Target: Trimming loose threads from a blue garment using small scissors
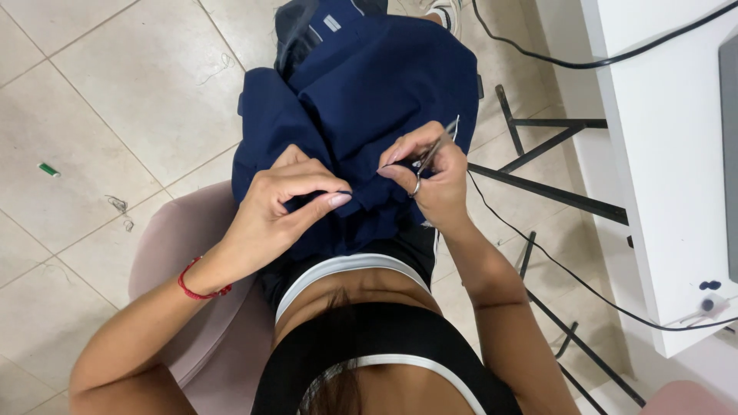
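Navy garment (pixel 361 100): bunched on lap. Left hand (pixel 288 196), fingers closed, pinching fold taut just beside right fingertips. Right hand (pixel 430 173), fingers closed on thin metal tool (pixel 437 144), tip at seam for close work.

There is just 1 view. The camera sits on the person's head and looks almost straight down, close to the lap. It sees the tiled floor (pixel 100 84) on one side and the white table (pixel 661 169) on the other.
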